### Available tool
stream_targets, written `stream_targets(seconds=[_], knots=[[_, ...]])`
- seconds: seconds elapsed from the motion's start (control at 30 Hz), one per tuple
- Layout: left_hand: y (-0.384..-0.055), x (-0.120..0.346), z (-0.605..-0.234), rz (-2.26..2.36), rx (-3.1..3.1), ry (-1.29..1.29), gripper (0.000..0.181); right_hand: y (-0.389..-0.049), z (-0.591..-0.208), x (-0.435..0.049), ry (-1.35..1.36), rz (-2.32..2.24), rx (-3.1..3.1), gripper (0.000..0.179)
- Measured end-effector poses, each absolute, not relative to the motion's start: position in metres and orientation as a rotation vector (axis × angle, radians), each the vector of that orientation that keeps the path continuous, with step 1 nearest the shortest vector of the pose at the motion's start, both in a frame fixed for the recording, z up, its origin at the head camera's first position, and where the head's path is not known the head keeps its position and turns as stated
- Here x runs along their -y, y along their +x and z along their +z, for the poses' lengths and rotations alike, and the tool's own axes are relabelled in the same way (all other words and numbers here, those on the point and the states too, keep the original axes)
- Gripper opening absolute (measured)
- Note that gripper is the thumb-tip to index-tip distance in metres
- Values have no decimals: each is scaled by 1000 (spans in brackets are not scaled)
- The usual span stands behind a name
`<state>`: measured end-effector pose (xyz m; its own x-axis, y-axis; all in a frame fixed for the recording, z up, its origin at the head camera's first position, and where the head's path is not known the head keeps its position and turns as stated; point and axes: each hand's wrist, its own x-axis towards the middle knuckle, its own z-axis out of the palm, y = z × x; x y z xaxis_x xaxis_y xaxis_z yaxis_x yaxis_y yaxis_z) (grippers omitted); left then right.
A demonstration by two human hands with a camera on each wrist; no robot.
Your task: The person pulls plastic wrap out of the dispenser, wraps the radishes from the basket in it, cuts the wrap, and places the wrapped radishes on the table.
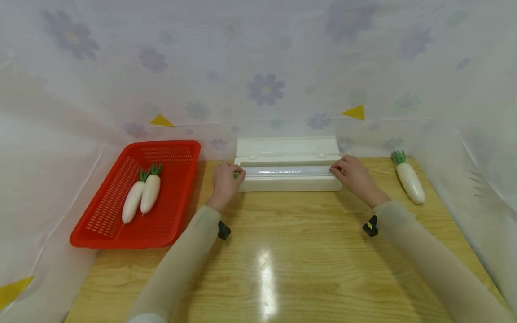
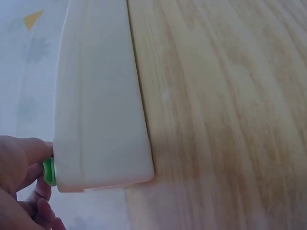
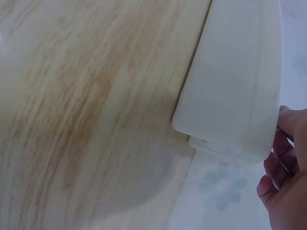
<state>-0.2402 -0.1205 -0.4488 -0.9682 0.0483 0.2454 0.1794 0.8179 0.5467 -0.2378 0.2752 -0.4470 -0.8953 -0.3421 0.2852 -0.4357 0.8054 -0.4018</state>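
A long white cling film box lies near the table's back edge, its lid raised behind it. Glossy clear cling film stretches along its open top. At the box's left end, my left hand pinches a small green piece between thumb and fingers at the top edge. My right hand pinches the right end of the film at the opposite end. In the right wrist view the box's edge hides those fingertips. Whether the film there is roll or loose sheet, I cannot tell.
To the left stands a red plastic basket with two white radishes in it. Another white radish lies on the wooden table at the right. A flowered curtain surrounds the back and sides.
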Motion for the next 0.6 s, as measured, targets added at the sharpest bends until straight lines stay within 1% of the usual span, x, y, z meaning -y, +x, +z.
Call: stream_targets(seconds=[0.27, 0.4, 0.5, 0.6], knots=[[-252, 123, -443, -1001, 2776, -231, 22, -248, -441, -276, 666, 741, 2770, 18], [-258, 123, -436, -1043, 2796, -276, 23, -254, -437, -277, 692, 741, 2809, 24], [-260, 124, -431, -1057, 2847, -290, 20, -257, -433, -277, 686, 713, 2878, 27], [-261, 125, -428, -1086, 2896, -280, 17, -260, -432, -276, 675, 673, 2928, 23]])
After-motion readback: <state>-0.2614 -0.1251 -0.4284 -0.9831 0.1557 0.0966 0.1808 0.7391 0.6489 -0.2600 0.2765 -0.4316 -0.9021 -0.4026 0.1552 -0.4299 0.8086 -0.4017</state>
